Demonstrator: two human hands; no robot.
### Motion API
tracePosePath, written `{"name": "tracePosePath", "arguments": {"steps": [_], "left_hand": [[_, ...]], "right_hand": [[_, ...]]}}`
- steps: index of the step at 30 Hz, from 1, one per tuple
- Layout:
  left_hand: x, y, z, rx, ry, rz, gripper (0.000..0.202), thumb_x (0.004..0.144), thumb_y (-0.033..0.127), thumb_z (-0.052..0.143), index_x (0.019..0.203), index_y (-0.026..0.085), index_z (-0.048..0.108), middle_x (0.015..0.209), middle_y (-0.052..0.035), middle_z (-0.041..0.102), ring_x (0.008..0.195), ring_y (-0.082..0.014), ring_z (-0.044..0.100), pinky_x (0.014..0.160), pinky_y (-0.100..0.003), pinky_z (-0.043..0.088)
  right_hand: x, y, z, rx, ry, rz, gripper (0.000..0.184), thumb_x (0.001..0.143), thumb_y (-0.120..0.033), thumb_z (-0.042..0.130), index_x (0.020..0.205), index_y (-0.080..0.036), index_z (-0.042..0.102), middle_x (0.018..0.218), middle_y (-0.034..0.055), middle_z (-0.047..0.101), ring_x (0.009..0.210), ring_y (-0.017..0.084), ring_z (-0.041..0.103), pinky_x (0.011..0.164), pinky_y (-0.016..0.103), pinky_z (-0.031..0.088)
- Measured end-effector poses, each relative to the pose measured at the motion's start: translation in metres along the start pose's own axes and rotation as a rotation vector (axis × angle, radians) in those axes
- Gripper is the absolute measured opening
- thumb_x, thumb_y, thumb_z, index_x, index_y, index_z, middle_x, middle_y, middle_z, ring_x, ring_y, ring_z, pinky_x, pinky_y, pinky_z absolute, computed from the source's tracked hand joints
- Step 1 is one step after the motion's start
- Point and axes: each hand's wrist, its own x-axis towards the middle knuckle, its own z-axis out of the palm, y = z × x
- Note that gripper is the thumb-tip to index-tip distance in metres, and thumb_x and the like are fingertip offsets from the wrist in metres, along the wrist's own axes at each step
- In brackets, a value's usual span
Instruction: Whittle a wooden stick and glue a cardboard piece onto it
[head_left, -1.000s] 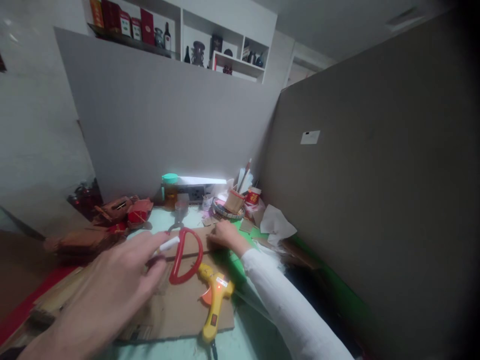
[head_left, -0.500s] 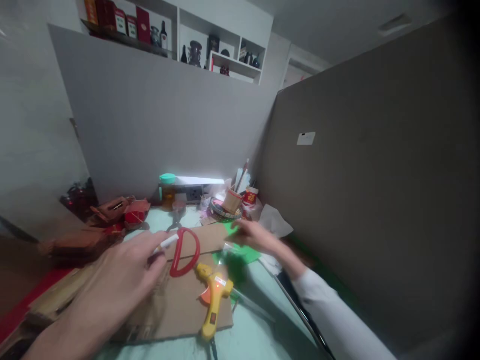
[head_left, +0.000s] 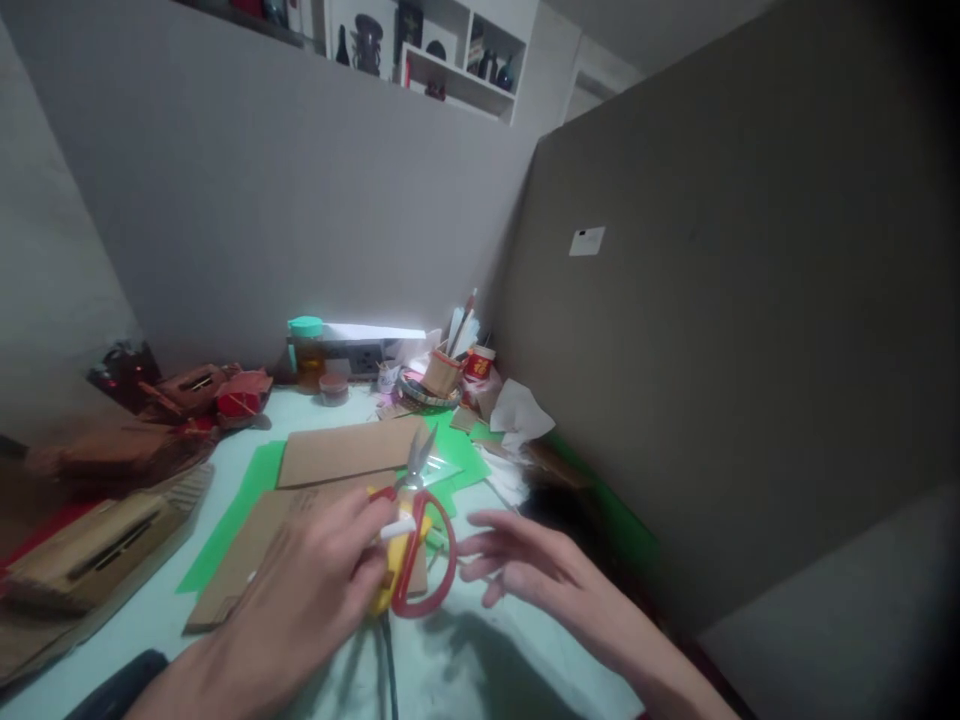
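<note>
Grey wall (head_left: 300, 200) over a pale table (head_left: 306, 414), scissors (head_left: 412, 484) in hand

Beyond the far card (head_left: 337, 452) stand a jar (head_left: 307, 360), off to its left, and a pot (head_left: 442, 373) of pens, off to its right. Green sheets (head_left: 261, 470) show on both sides of it, and the near card (head_left: 266, 540) lies just in front.

By the look of it, the work is partway along. Both cards have fairly straight edges, as if trimmed, and lie flat with the green sheets. Neither looks joined to anything, and no cut seems under way; how much is left cannot be told.

As for the scissors, they are raised in front of the far card's right end, red loops toward the wearer, metal blades pointing away and slightly parted. A yellow glue gun (head_left: 391, 575) shows behind them, largely covered, nearer the wearer than the far card.

The left hand (head_left: 319, 565), in front of the far card, is closed round one loop, with a white stick (what it is, I cannot tell) between its fingers. Right of that, the right hand (head_left: 532, 565) holds nothing, its fingers loosely spread just beside the other loop; whether they touch is unclear.
</note>
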Motion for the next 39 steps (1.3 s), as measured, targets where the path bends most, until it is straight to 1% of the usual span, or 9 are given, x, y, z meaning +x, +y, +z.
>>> {"name": "tracePosePath", "arguments": {"steps": [5,10,13,19,24,28,31,34,39], "left_hand": [[-0.007,0.011,0.016,0.019,0.053,0.015,0.033,0.091,0.014,0.037,0.104,0.022,0.067,0.099,-0.0093,0.067,0.086,-0.0253,0.068,0.072,-0.035,0.05],[-0.004,0.019,0.018,-0.18,0.02,-0.005,0.031,0.091,0.016,0.041,0.109,0.021,0.066,0.116,-0.0109,0.067,0.102,-0.0283,0.065,0.086,-0.041,0.048],[0.001,0.024,0.006,-0.461,-0.013,-0.079,0.025,0.094,0.025,0.045,0.109,0.021,0.065,0.105,-0.006,0.066,0.095,-0.0236,0.062,0.082,-0.035,0.046],[0.001,0.012,-0.018,-1.57,-0.259,-0.393,0.03,0.096,0.031,0.049,0.1,0.011,0.071,0.086,-0.0071,0.062,0.058,-0.0097,0.031,0.052,-0.024,0.025],[-0.001,0.002,-0.019,-1.739,-0.266,-0.463,0.032,0.095,0.026,0.048,0.093,0.007,0.074,0.086,-0.0121,0.061,0.062,-0.0112,0.038,0.055,-0.024,0.034],[0.0,-0.005,-0.02,-1.786,-0.158,-0.525,0.036,0.098,0.02,0.044,0.084,0.007,0.075,0.086,-0.0134,0.065,0.067,-0.0133,0.051,0.06,-0.023,0.046],[-0.001,-0.012,-0.022,-1.781,-0.044,-0.572,0.035,0.097,0.016,0.046,0.08,0.009,0.075,0.085,-0.0127,0.068,0.075,-0.0154,0.06,0.07,-0.025,0.053],[-0.005,-0.015,-0.021,-1.74,0.045,-0.578,0.03,0.097,0.017,0.05,0.086,0.01,0.077,0.091,-0.0118,0.072,0.081,-0.0161,0.064,0.077,-0.026,0.055],[-0.009,-0.009,0.004,-1.587,0.058,-0.529,0.028,0.099,0.033,0.055,0.104,0.017,0.077,0.114,-0.0097,0.074,0.106,-0.0221,0.068,0.097,-0.031,0.052]], "right_hand": [[0.022,0.002,0.032,0.394,-0.22,-0.067,0.053,0.088,-0.032,0.072,0.137,-0.021,0.057,0.12,0.0111,0.071,0.106,0.024,0.07,0.09,0.037,0.051],[0.014,0.009,0.037,0.37,0.044,0.005,0.05,0.078,-0.023,0.065,0.127,-0.016,0.063,0.105,0.01,0.075,0.092,0.022,0.072,0.082,0.034,0.053],[0.009,0.013,0.016,0.258,0.234,0.003,0.042,0.079,-0.027,0.06,0.118,-0.015,0.067,0.092,0.0071,0.075,0.076,0.017,0.07,0.068,0.028,0.052],[-0.003,0.018,-0.061,0.021,0.511,0.089,0.04,0.073,-0.04,0.069,0.103,-0.014,0.071,0.081,0.0074,0.076,0.056,0.014,0.062,0.048,0.022,0.04],[0.009,0.029,-0.085,-0.153,0.551,0.127,0.039,0.072,-0.044,0.066,0.098,-0.015,0.069,0.078,0.0067,0.075,0.058,0.017,0.064,0.054,0.028,0.046],[0.035,0.038,-0.076,-0.289,0.501,0.12,0.041,0.082,-0.049,0.058,0.102,-0.015,0.066,0.084,0.0086,0.073,0.065,0.02,0.066,0.054,0.03,0.047],[0.051,0.037,-0.065,-0.432,0.514,0.055,0.039,0.081,-0.047,0.06,0.103,-0.016,0.066,0.102,0.0132,0.071,0.096,0.028,0.066,0.081,0.043,0.052],[0.056,0.024,-0.043,-0.554,0.512,-0.046,0.039,0.076,-0.044,0.064,0.101,-0.015,0.067,0.121,0.0195,0.063,0.124,0.038,0.05,0.106,0.054,0.037],[0.051,-0.002,0.029,-0.541,0.144,-0.121,0.029,0.089,-0.044,0.059,0.098,-0.021,0.074,0.097,0.007,0.072,0.096,0.025,0.066,0.089,0.036,0.05]]}}
